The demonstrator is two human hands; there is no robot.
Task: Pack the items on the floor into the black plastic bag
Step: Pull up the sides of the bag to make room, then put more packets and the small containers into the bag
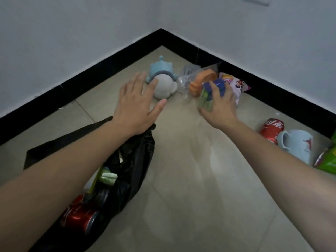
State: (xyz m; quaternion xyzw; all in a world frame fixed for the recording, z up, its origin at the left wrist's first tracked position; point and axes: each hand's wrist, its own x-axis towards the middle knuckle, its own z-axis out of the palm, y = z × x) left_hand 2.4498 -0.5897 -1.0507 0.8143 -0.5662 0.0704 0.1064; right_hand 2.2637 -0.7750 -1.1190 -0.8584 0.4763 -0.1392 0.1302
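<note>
Head view shows the right hand, fingers curled round a blue-green carton on the floor, apparently to lift it. The left hand, spread wide and empty, hovers by the plush toy. The black plastic bag lies open beneath the left forearm, handy for both.

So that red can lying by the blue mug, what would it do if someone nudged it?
The red can lies on its side on the smooth tiled floor, so it would probably roll rather than slide. The pale blue mug right beside it may block rolling that way. Full or empty cannot be told, so weight is unclear.
</note>
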